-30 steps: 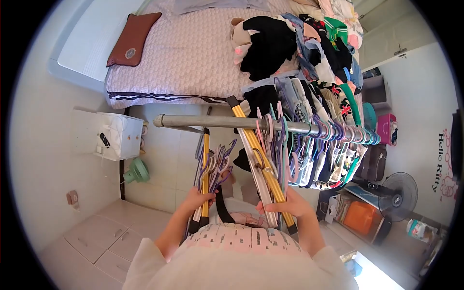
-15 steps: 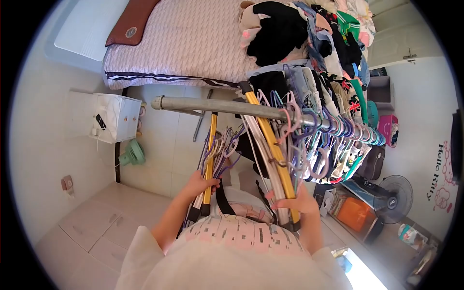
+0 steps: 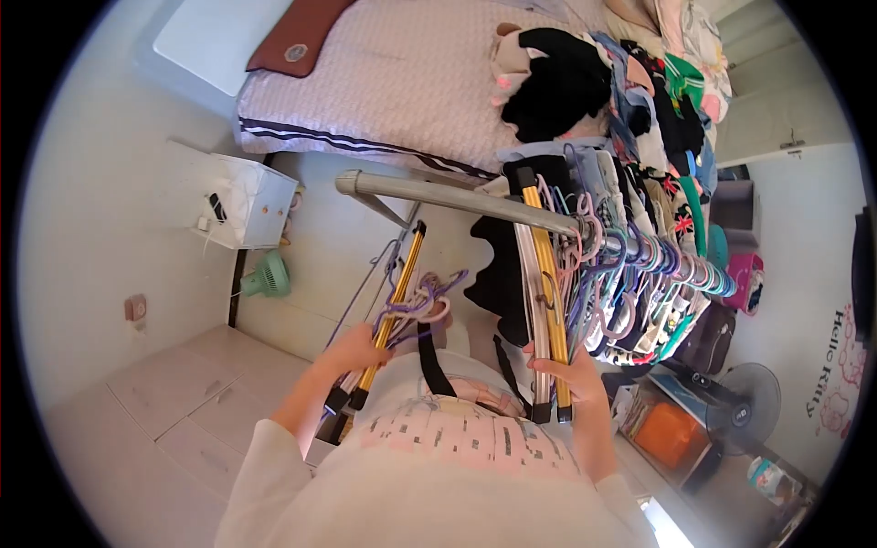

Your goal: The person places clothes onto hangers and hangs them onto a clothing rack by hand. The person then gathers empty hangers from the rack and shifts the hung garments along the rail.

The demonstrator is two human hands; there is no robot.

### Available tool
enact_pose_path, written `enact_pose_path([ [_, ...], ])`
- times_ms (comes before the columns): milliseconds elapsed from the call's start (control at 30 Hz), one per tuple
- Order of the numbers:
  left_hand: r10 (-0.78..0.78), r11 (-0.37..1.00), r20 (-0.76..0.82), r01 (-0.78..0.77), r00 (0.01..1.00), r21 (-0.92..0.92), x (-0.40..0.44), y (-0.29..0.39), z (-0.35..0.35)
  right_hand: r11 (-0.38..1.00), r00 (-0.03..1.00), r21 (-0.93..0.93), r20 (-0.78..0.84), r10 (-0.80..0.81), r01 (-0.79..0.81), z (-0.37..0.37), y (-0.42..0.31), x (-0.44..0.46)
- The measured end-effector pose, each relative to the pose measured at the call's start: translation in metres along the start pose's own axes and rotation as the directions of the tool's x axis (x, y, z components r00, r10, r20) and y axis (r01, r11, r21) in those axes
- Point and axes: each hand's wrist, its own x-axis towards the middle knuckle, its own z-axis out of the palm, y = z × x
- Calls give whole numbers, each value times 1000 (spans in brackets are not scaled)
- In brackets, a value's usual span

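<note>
My left hand [image 3: 356, 350] is wrapped round a bundle of hangers, with a yellow-barred hanger [image 3: 395, 301] and purple and pink plastic ones [image 3: 427, 297] among them. Fingers of my right hand [image 3: 568, 365] close on a second bundle, whose yellow-barred hanger [image 3: 545, 283] stands beside a pale one [image 3: 532, 274]. That bundle's upper end crosses the grey metal rail [image 3: 438, 190]. Further along the rail hang many garments on plastic hangers [image 3: 676, 260], just right of my right hand's bundle.
Behind the rail is a bed [image 3: 393, 82] with piled clothes [image 3: 557, 87] and a brown cushion [image 3: 297, 36]. A white cabinet [image 3: 260, 205] and green fan [image 3: 267, 274] stand left. At right are a grey fan [image 3: 743, 409] and orange item [image 3: 665, 434].
The view has shifted. The left bundle has tilted and spread, its lower end swinging left. The right bundle stands more upright, closer to the hanging garments. Both hands keep their hold.
</note>
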Motion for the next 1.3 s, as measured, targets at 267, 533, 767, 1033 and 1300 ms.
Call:
enact_pose_path([
  [267,-31,922,-160,-34,987,-385,-100,-39,32,999,997,-4,63,-50,51,-14,0,5],
  [533,-73,536,-624,-498,778,-682,-207,23,45,993,982,-75,173,-78,92,-26,-2,10],
  [767,114,546,-795,-706,596,-451,-248,58,-8,989,980,-110,183,-77,99,-42,-17,0],
  [1033,347,375,-612,-703,711,-604,-247,50,-105,992,949,-29,296,-107,121,-31,-13,1],
  [1300,181,197,-505,-534,844,-822,-188,7,-40,988,930,-57,348,-116,144,-19,-39,-19],
])
